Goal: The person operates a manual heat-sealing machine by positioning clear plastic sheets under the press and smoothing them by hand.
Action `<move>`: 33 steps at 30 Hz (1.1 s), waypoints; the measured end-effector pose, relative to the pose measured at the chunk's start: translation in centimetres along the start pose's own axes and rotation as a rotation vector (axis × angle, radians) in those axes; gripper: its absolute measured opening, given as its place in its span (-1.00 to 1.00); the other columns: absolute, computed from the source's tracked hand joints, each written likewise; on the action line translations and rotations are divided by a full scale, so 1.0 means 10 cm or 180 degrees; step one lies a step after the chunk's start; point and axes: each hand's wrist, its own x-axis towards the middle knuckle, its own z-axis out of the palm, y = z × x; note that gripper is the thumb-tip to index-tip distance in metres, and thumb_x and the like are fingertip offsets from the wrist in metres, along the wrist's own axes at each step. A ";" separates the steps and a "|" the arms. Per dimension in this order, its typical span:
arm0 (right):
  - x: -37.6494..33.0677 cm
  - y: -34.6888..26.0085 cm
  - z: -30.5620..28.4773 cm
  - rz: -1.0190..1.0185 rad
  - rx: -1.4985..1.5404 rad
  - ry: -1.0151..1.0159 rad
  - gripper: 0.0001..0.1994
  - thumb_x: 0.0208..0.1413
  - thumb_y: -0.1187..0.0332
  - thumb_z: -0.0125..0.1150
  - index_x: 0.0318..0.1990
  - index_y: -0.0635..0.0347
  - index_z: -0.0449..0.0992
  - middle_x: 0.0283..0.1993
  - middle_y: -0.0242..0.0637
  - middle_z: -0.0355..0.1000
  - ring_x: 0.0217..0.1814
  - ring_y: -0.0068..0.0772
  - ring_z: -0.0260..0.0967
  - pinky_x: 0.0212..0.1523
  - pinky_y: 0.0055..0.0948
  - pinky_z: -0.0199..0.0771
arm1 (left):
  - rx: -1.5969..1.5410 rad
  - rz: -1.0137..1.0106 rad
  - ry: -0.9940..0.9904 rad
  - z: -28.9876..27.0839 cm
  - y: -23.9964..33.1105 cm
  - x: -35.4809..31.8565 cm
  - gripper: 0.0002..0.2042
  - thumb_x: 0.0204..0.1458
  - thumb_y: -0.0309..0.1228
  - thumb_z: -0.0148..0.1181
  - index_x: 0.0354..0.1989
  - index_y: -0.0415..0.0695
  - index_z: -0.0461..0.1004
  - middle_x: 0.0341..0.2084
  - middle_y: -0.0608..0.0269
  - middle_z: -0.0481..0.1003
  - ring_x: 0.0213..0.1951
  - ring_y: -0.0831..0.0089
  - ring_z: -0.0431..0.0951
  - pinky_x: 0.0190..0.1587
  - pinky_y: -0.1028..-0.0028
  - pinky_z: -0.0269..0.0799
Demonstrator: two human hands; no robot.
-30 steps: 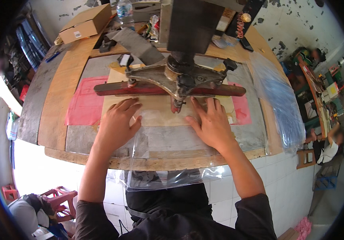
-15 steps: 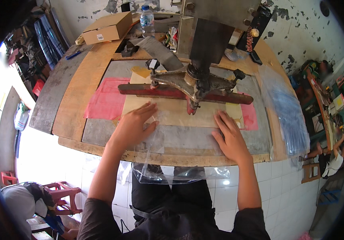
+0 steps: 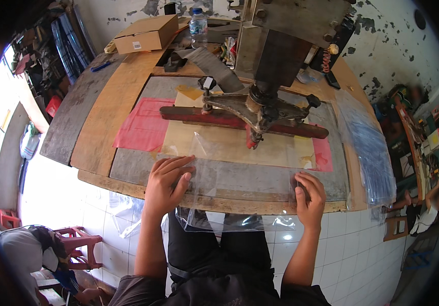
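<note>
- Nearest: clear sheet (image 3: 240,220), near end hanging over the near edge of the desk (image 3: 112,185), in front of the person's dark trousers; the rest lies across the desk top between the hands. Its far edge is hard to trace against what lies beneath.
- Left hand (image 3: 167,186): at the sheet's left side, fingers bent and side by side, thumb set apart from them. Cannot tell whether it pinches the film.
- Right hand (image 3: 310,198): at the sheet's right side, fingers curled, thumb just below the fingertips. Cannot tell whether film is between them.
- Step in hand (judged): two-handed handling of the sheet at the near side of the desk. From this pose, a move seems to call for both sides being drawn evenly, so the film stays unwrinkled.
- Beyond the hands: grey plate (image 3: 140,171), bearing a cream board (image 3: 219,145); pink sheeting shows at the board's left (image 3: 140,125) and right.
- Above the board: red bar (image 3: 306,129) under a metal bracket (image 3: 232,103); contact with the board cannot be told.
- Right: pile of clear film (image 3: 367,155).
- Far left: box (image 3: 148,34); bottle (image 3: 198,30) just right of it.
</note>
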 end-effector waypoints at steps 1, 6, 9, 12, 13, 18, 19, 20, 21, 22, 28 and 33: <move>-0.01 0.01 0.00 -0.0061 -0.0022 0.0031 -0.77 0.26 0.33 0.34 -0.02 0.24 0.70 0.09 -0.19 0.65 0.25 -0.04 0.55 0.30 -0.12 0.47 | -0.0003 0.0001 -0.0002 0.01 0.00 0.00 -0.75 0.26 -0.37 0.15 -0.18 -0.25 0.73 0.09 0.05 0.69 0.16 0.05 0.65 0.30 0.10 0.40; -0.01 0.04 -0.02 -0.0097 -0.0052 0.0074 -0.79 0.24 0.34 0.36 -0.05 0.24 0.71 0.04 -0.18 0.66 0.22 -0.04 0.57 0.28 -0.12 0.48 | -0.0031 0.0041 -0.0054 0.03 0.01 0.01 -0.74 0.27 -0.37 0.15 -0.17 -0.25 0.73 0.10 0.06 0.69 0.15 0.05 0.65 0.29 0.12 0.40; 0.02 0.00 0.00 -0.0119 -0.0051 0.0128 -0.80 0.24 0.34 0.36 -0.07 0.24 0.71 0.02 -0.18 0.67 0.21 -0.04 0.58 0.26 -0.12 0.49 | -0.0070 0.0071 0.0083 0.02 0.02 0.01 -0.81 0.20 -0.41 0.23 -0.23 -0.25 0.72 0.08 0.07 0.69 0.08 0.09 0.68 0.24 0.15 0.44; 0.03 -0.01 -0.01 -0.0144 -0.0071 0.0133 -0.80 0.24 0.34 0.36 -0.08 0.24 0.71 0.01 -0.19 0.67 0.20 -0.04 0.59 0.26 -0.12 0.50 | -0.0086 0.0016 0.0149 0.01 0.01 0.00 -0.81 0.20 -0.40 0.23 -0.25 -0.25 0.72 0.05 0.08 0.71 0.06 0.09 0.69 0.22 0.15 0.46; 0.03 -0.02 -0.01 -0.0159 -0.0054 0.0119 -0.80 0.24 0.33 0.36 -0.08 0.24 0.71 0.01 -0.19 0.67 0.20 -0.04 0.59 0.25 -0.12 0.50 | -0.0123 -0.0003 0.0226 0.02 0.01 -0.01 -0.80 0.21 -0.40 0.23 -0.27 -0.25 0.72 0.03 0.08 0.72 0.04 0.09 0.70 0.21 0.16 0.47; 0.01 0.01 -0.01 -0.0143 -0.0077 0.0094 -0.79 0.24 0.33 0.36 -0.07 0.24 0.72 0.02 -0.19 0.67 0.20 -0.05 0.59 0.25 -0.12 0.50 | -0.0129 -0.0027 0.0259 0.04 0.01 -0.01 -0.80 0.22 -0.39 0.23 -0.28 -0.25 0.72 0.02 0.08 0.72 0.03 0.09 0.70 0.20 0.18 0.48; 0.01 0.00 -0.01 -0.0147 -0.0096 0.0092 -0.79 0.24 0.33 0.36 -0.07 0.24 0.72 0.02 -0.19 0.67 0.20 -0.05 0.59 0.25 -0.12 0.50 | -0.0141 -0.0036 0.0288 0.04 0.02 -0.01 -0.79 0.22 -0.38 0.23 -0.28 -0.25 0.72 0.01 0.08 0.72 0.02 0.09 0.70 0.19 0.19 0.48; 0.01 0.00 -0.02 -0.0148 -0.0098 0.0091 -0.79 0.24 0.33 0.36 -0.07 0.24 0.72 0.02 -0.19 0.67 0.20 -0.05 0.59 0.25 -0.12 0.50 | -0.0143 -0.0037 0.0288 0.04 0.01 -0.02 -0.79 0.22 -0.38 0.23 -0.28 -0.25 0.72 0.01 0.08 0.72 0.02 0.09 0.70 0.19 0.19 0.48; 0.01 0.00 -0.02 -0.0155 -0.0101 0.0092 -0.79 0.24 0.33 0.36 -0.07 0.24 0.72 0.02 -0.20 0.67 0.20 -0.05 0.58 0.25 -0.12 0.50 | -0.0149 -0.0054 0.0292 0.03 0.01 -0.02 -0.79 0.23 -0.38 0.22 -0.28 -0.25 0.72 0.01 0.09 0.73 0.02 0.09 0.70 0.19 0.19 0.48; 0.01 0.00 -0.02 -0.0160 -0.0103 0.0092 -0.78 0.24 0.33 0.36 -0.06 0.24 0.72 0.02 -0.20 0.67 0.21 -0.05 0.58 0.25 -0.12 0.50 | -0.0154 -0.0072 0.0293 0.03 0.01 -0.02 -0.78 0.24 -0.37 0.22 -0.28 -0.25 0.72 0.00 0.09 0.73 0.02 0.08 0.70 0.18 0.20 0.49; 0.01 0.01 -0.01 -0.0155 -0.0111 0.0112 -0.79 0.24 0.32 0.36 -0.07 0.24 0.72 0.02 -0.21 0.67 0.21 -0.07 0.59 0.25 -0.13 0.49 | -0.0139 -0.0141 0.0286 0.04 0.01 -0.03 -0.78 0.25 -0.37 0.21 -0.28 -0.24 0.73 0.01 0.12 0.73 0.00 0.08 0.68 0.17 0.21 0.49; 0.01 0.02 -0.01 -0.0145 -0.0105 0.0115 -0.79 0.25 0.32 0.36 -0.07 0.23 0.72 0.02 -0.21 0.67 0.21 -0.08 0.59 0.25 -0.13 0.49 | -0.0139 -0.0161 0.0285 0.04 0.01 -0.03 -0.79 0.24 -0.39 0.20 -0.28 -0.25 0.73 0.01 0.13 0.73 -0.02 0.09 0.68 0.16 0.22 0.49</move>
